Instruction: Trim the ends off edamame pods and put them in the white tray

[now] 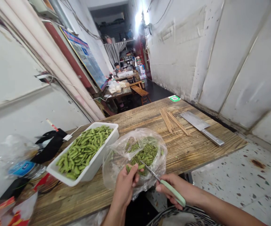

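Note:
Between the thumb and fingers of my left hand (125, 183) is a green soybean pod (140, 167). My right hand (173, 188) grips the pale green handles of a pair of scissors (175, 192), their blades reaching to the end of the pod. Both hands are over the near edge of a clear plastic bag (135, 133), spread open on the table with small green trimmings (147, 152) inside. To the left stands a white plastic tub (115, 129) heaped with soybean pods (86, 149).
On the wooden table (130, 121) lie a bundle of thin wooden sticks (172, 121) and a cleaver (200, 125), both to the right. A plastic bottle (23, 168) lies at the left. A person (118, 67) sits at a table far back.

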`<control>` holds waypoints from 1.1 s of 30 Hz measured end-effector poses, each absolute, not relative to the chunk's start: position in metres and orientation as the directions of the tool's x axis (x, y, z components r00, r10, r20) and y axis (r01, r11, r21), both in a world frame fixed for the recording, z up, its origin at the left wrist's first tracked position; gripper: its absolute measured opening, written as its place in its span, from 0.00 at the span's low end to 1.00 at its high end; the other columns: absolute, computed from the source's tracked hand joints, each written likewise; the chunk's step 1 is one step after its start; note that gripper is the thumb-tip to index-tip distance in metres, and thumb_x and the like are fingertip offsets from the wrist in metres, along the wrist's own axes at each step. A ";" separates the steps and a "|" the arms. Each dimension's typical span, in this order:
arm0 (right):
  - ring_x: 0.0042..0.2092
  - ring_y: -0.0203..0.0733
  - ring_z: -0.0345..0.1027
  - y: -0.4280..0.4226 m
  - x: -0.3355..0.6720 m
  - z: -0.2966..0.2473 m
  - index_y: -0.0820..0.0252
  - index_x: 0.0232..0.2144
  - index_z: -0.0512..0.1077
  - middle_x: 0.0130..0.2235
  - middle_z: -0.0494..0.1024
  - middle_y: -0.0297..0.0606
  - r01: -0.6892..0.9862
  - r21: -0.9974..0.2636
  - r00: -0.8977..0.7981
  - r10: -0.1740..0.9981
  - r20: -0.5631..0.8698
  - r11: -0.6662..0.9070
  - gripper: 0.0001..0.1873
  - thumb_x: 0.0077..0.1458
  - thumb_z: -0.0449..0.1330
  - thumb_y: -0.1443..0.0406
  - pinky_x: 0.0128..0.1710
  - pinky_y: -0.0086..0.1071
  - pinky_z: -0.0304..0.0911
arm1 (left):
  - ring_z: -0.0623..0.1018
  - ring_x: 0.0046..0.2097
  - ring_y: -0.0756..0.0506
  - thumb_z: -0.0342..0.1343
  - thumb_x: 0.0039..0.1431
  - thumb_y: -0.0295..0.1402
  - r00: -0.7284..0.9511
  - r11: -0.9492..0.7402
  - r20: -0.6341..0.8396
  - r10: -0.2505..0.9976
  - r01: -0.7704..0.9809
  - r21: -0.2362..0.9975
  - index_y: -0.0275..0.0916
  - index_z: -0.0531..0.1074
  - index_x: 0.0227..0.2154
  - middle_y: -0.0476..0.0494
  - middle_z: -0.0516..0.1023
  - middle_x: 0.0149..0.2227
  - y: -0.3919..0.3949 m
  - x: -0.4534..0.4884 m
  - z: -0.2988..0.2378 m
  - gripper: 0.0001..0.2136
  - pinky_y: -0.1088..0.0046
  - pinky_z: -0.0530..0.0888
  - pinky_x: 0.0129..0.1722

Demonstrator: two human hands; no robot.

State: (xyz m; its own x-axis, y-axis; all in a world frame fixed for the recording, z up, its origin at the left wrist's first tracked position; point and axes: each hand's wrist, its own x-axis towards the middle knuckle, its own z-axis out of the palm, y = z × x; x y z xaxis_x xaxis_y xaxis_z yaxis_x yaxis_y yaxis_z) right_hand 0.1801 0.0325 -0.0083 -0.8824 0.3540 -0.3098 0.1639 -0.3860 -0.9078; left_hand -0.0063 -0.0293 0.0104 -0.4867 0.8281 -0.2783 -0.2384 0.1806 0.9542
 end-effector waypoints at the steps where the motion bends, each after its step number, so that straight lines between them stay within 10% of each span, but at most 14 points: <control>1: 0.12 0.25 0.50 0.033 0.181 -0.009 0.61 0.27 0.62 0.15 0.58 0.21 0.173 -0.903 -0.878 0.354 -0.323 -0.393 0.22 0.48 0.61 0.49 0.09 0.18 0.51 | 0.62 0.18 0.56 0.62 0.45 0.42 -0.499 0.171 -0.268 0.824 -0.232 0.957 0.38 0.60 0.20 0.54 0.66 0.14 -0.030 -0.008 0.011 0.17 0.82 0.53 0.17; 9: 0.14 0.28 0.58 0.057 0.173 -0.007 0.65 0.30 0.68 0.18 0.67 0.27 0.257 -0.803 -0.895 0.180 -0.407 -0.538 0.20 0.49 0.61 0.51 0.10 0.21 0.59 | 0.72 0.21 0.52 0.60 0.41 0.35 -0.454 0.269 -0.368 0.812 -0.269 0.925 0.38 0.65 0.27 0.43 0.78 0.27 0.006 -0.053 0.028 0.11 0.79 0.61 0.18; 15: 0.13 0.28 0.57 0.078 0.162 -0.009 0.67 0.35 0.70 0.19 0.66 0.29 0.356 -0.582 -0.824 0.048 -0.564 -0.731 0.24 0.59 0.50 0.50 0.10 0.21 0.57 | 0.65 0.14 0.53 0.55 0.41 0.28 -0.502 0.406 -0.274 0.820 0.173 0.897 0.37 0.67 0.19 0.52 0.68 0.13 0.063 -0.089 0.032 0.02 0.79 0.58 0.16; 22: 0.13 0.27 0.55 0.078 0.181 0.006 0.65 0.34 0.69 0.18 0.65 0.29 0.198 -0.565 -0.784 0.217 -0.582 -0.801 0.21 0.61 0.48 0.53 0.09 0.20 0.55 | 0.63 0.16 0.55 0.50 0.43 0.31 -0.543 0.235 -0.128 0.830 0.132 0.963 0.38 0.64 0.21 0.54 0.66 0.15 0.116 -0.107 0.086 0.03 0.81 0.57 0.16; 28: 0.14 0.27 0.57 0.091 0.169 0.013 0.64 0.33 0.68 0.18 0.65 0.28 0.064 -0.565 -0.745 0.338 -0.575 -0.822 0.20 0.61 0.49 0.52 0.11 0.20 0.54 | 0.61 0.12 0.52 0.53 0.39 0.28 -0.447 0.437 -0.296 0.844 0.254 0.863 0.38 0.68 0.19 0.55 0.61 0.08 0.093 -0.100 0.081 0.01 0.78 0.55 0.15; 33: 0.13 0.27 0.56 0.082 0.154 0.013 0.68 0.33 0.69 0.17 0.65 0.29 0.333 -0.462 -0.774 0.041 -0.631 -0.822 0.22 0.62 0.47 0.54 0.11 0.20 0.56 | 0.73 0.22 0.47 0.55 0.45 0.33 -0.130 0.360 -0.340 0.931 0.473 0.805 0.40 0.74 0.35 0.51 0.72 0.16 0.063 -0.075 0.056 0.12 0.76 0.66 0.23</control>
State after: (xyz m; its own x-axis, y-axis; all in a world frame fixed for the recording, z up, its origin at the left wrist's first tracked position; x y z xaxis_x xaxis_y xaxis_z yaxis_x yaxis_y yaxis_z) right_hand 0.1537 0.0816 0.0130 -0.7743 0.0415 -0.6314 0.3331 -0.8217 -0.4625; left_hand -0.0745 0.0634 0.0564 -0.1302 0.9315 -0.3397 0.4725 0.3596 0.8046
